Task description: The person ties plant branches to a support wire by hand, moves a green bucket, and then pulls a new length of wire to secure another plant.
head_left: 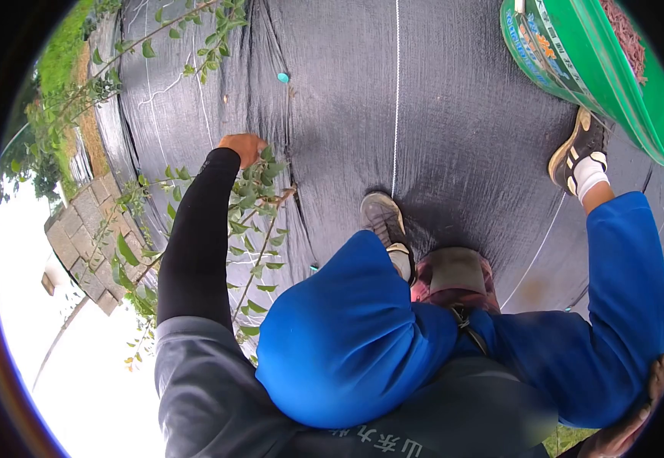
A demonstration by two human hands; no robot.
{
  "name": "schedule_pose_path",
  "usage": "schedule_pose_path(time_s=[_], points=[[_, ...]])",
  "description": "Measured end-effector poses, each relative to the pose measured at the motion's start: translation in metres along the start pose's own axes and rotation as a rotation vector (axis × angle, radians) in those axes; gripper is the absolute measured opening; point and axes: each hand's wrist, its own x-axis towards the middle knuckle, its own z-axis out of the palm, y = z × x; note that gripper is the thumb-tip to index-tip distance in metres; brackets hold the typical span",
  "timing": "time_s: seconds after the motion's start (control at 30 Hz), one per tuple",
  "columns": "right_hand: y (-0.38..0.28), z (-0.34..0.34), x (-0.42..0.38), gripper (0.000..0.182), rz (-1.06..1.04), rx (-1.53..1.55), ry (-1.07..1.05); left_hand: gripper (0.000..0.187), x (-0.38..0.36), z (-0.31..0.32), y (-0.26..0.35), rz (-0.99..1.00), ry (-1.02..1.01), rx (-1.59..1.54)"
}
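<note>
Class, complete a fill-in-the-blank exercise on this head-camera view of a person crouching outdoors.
1. The left hand reaches into a leafy ____.
2. The ground cloth is ____ in colour.
3. The big tub at upper right is ____.
4. The trousers are ____.

Missing words: shrub; black; green; blue

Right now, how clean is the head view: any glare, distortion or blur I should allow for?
Head view: strong fisheye curve with a black rim; the lower left corner is blown out white; soft, even daylight on the ground cover, no hard shadows; the left hand among the plant's leaves is sharp; the right hand at the bottom edge is dim and stretched.
</note>
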Motion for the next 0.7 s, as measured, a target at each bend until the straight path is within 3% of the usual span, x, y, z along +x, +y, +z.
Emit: schedule_pose_path(time_s=[0.03,0.1,0.27,0.43,0.5,0.57,0.63,0.67,0.7], points=[[0.088,-0.021,-0.054,0.036,-0.040,-0.154,-0.166,0.028,-0.002,-0.001,0.001,0.000,0.000,0.000],[0.093,-0.022,-0.061,0.036,-0.007,-0.153,-0.152,0.030,-0.004,-0.004,0.006,0.003,-0.047,0.070],[-0.083,0.029,0.047,0.039,0.051,0.081,0.102,0.026,0.005,0.018,-0.004,0.090,0.085,0.135],[-0.141,0.048,0.081,0.042,0.094,0.183,0.133,0.021,0.003,0.010,-0.014,0.144,0.181,0.124],[-0.150,0.050,0.081,0.043,0.133,0.214,0.127,0.022,0.007,0.004,-0.027,-0.030,0.264,0.096],[-0.154,0.042,0.078,0.044,0.188,0.233,0.103,0.022,0.015,-0.007,-0.033,-0.268,0.535,-0.270],[-0.175,0.038,0.101,0.039,0.188,0.215,0.103,0.024,0.064,0.003,-0.063,-0.143,1.093,-0.652],[-0.171,0.037,0.103,0.037,0.171,0.217,0.141,0.026,0.042,-0.048,-0.038,-0.201,0.782,-1.247],[-0.167,0.037,0.102,0.036,0.163,0.247,0.155,0.027,0.014,-0.094,-0.002,-0.139,0.833,-1.400]])
